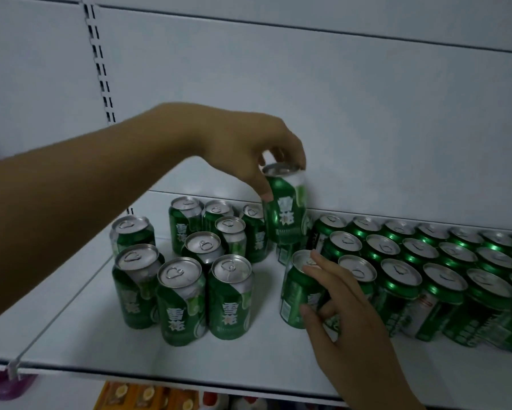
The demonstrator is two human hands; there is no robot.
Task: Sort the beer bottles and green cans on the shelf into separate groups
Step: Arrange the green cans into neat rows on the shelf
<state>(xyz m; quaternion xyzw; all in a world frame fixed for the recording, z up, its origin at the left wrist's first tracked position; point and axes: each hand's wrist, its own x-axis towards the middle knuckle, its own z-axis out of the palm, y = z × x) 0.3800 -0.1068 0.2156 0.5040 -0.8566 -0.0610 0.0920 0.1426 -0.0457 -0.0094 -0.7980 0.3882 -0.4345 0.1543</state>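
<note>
Head view:
- We are holding raised can (287, 208) at frame centre. Left hand (248, 149) is gripping its rim from above, thumb running down side, can hanging clear of shelf (189, 359).
- Right hand (343, 306), lower centre-right, is curling fingers and thumb round front can (296, 294), standing on shelf.
- Loose cluster (186, 291) is sitting lower left; tight rows (426, 261) are filling right. We are seeing no bottles.
- We are judging this as mid-sort, shifting cans between groups.
- Next move is calling for free spot beside matching group, then setting can down upright without knocking neighbours.
</note>
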